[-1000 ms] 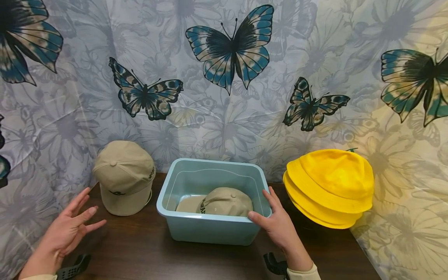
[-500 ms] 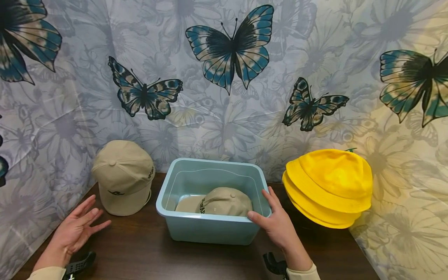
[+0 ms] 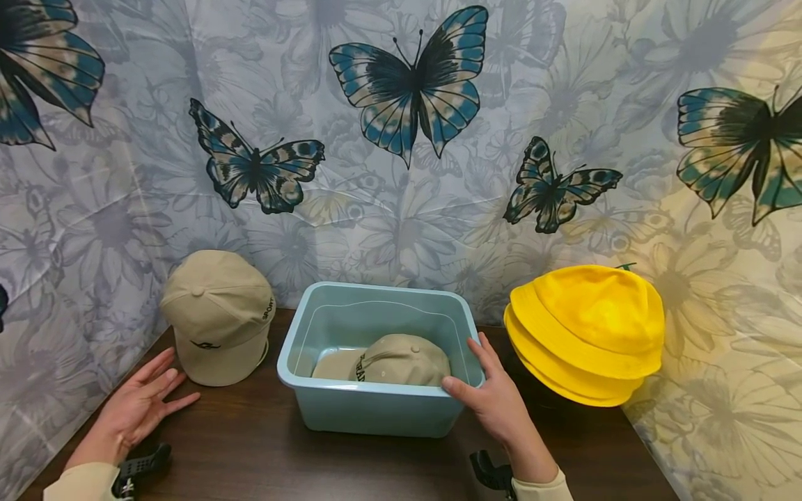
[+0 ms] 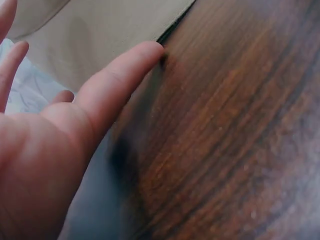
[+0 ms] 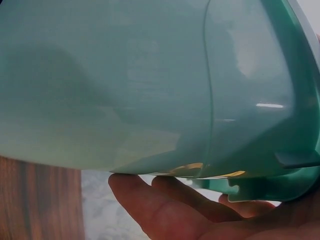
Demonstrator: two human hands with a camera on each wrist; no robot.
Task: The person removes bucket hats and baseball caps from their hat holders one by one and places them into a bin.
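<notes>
My left hand (image 3: 134,407) lies by the table's left edge with its fingers straight and spread, beside a beige baseball cap (image 3: 216,306). Its fingertips come close to the cap's brim; whether they touch is unclear. In the left wrist view, one outstretched finger (image 4: 115,82) reaches along the table in front of the beige cloth. A light blue plastic bin (image 3: 376,410) stands mid-table, and another beige cap (image 3: 407,358) lies inside, brim to the left. My right hand (image 3: 495,396) holds the bin's right front corner, thumb on the front rim. Its fingers (image 5: 160,210) press the outer wall.
Stacked yellow bucket hats (image 3: 589,334) sit to the right of the bin. Behind everything hangs a butterfly-printed cloth (image 3: 407,229), which also runs down both sides of the dark wooden table (image 3: 250,452).
My left hand has moved slightly right and down, closer to the cap's brim, and then nearly stopped. The right hand and the bin have stayed in place.
</notes>
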